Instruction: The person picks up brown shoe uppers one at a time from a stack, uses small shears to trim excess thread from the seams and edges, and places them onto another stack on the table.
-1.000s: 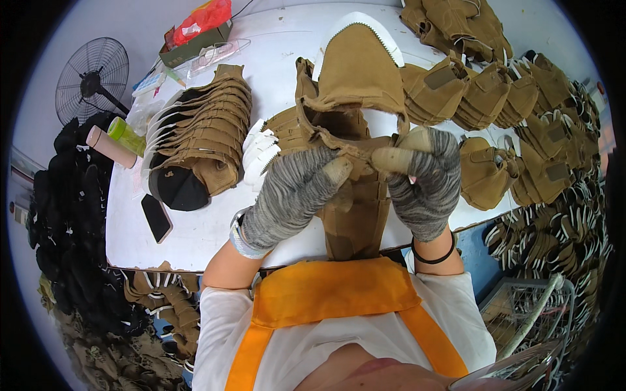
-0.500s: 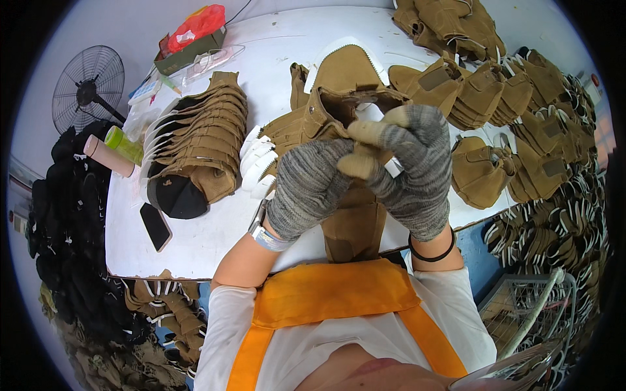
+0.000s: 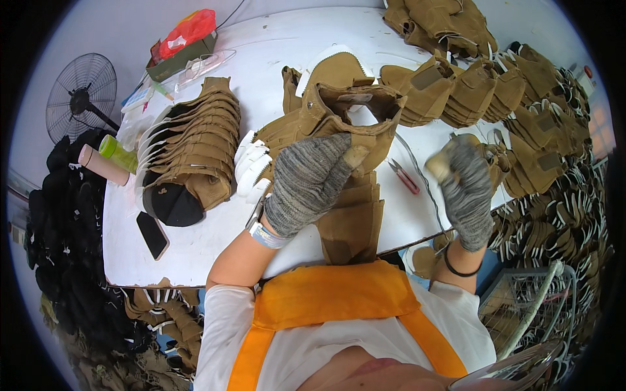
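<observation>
My left hand (image 3: 308, 186), in a grey knit glove with light fingertips, is closed on the edge of a brown shoe upper (image 3: 378, 146). The upper stands with its opening facing up, over more flat brown pieces (image 3: 349, 228) at the table's front edge. My right hand (image 3: 464, 189), gloved alike, is off to the right, apart from the upper. Its fingers are curled and a little blurred; whatever they may hold is hidden. Between the hands lie red-handled thread snips (image 3: 405, 177) and a grey cord (image 3: 422, 171).
Stacked brown uppers (image 3: 202, 143) with white edges lie left, beside a black phone (image 3: 152, 234). More uppers (image 3: 417, 91) line the right side of the white table (image 3: 280, 39). A fan (image 3: 79, 99), a box with a red bag (image 3: 182, 52) and a wire basket (image 3: 521, 306) surround it.
My right hand has let go of the upper and moved right, uncovering the snips and the cord. My left hand still grips the upper in nearly the same place.
</observation>
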Demonstrator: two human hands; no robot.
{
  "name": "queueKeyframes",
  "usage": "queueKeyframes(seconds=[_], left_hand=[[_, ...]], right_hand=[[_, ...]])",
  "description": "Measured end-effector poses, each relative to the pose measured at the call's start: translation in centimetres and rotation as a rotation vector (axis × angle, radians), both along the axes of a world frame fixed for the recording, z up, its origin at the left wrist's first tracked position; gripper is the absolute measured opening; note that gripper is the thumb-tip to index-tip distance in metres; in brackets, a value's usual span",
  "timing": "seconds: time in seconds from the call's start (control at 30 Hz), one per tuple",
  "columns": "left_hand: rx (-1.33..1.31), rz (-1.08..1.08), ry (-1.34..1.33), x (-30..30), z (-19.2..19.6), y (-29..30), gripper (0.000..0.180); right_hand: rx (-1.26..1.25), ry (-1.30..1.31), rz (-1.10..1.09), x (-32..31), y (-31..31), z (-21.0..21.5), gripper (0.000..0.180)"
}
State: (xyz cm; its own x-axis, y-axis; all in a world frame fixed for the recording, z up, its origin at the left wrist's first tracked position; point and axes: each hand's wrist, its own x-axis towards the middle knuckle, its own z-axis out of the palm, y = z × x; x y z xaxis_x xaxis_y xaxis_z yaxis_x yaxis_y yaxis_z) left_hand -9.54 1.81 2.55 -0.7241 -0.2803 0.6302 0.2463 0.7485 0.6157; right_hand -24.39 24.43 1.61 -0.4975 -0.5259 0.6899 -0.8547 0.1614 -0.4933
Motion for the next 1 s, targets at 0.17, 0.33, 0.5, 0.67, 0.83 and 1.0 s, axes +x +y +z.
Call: queueKeyframes(seconds=[0.17,0.33,0.5,0.67,0.83,1.0], left_hand=[[-0.011,-0.050,-0.063,0.2,1.2,0.0,0.023],[-0.078,-0.065,-0.066,0.1,1.5,0.4,0.024],[-0.312,-0.037,0.009,0.1,0.0,0.3,0.021],[-0.262,-0.085,0.066,0.0,-0.3,0.4,0.015],[-0.251,-0.099,0.080,0.4,-0.3,0.1,0.015],[-0.263,-0.101,0.068,0.6,0.2,0.1,0.014]], right_hand=[[0.595,-0.052,0.100,0.5,2.4,-0.4,0.022],[0.004,-0.273,-0.018,1.5,-0.6,0.8,0.032],[-0.203,-0.519,0.146,1.9,-4.4,2.6,0.043],[-0.228,-0.366,0.099,1.9,-7.8,3.3,0.037],[-0.349,-0.568,0.191,2.2,-7.9,3.6,0.032],[-0.552,-0.921,0.474,0.9,-7.6,3.2,0.035]])
